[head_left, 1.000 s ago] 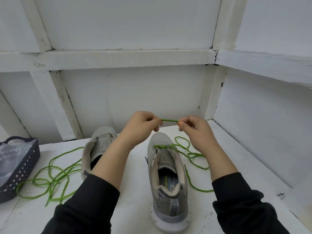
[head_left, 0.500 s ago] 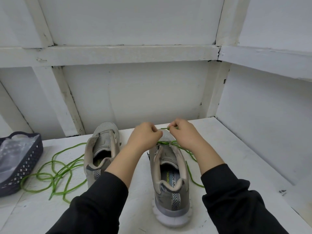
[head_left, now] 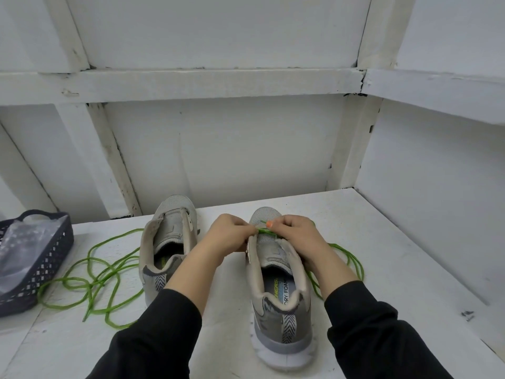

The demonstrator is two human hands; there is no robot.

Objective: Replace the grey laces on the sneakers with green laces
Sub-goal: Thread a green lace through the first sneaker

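At left, a basket [head_left: 41,258]; beside it a loose green lace [head_left: 103,272] and an unlaced sneaker [head_left: 169,236] on the counter [head_left: 388,258]; at centre, left hand [head_left: 229,239] and right hand [head_left: 299,236] meet knuckle to knuckle, fingers pinching a second lace [head_left: 265,231] over the nearer sneaker [head_left: 284,332].

Left to right on the table [head_left: 396,269]: basket [head_left: 46,269], lace [head_left: 105,273], left sneaker [head_left: 175,228], right sneaker [head_left: 284,318].
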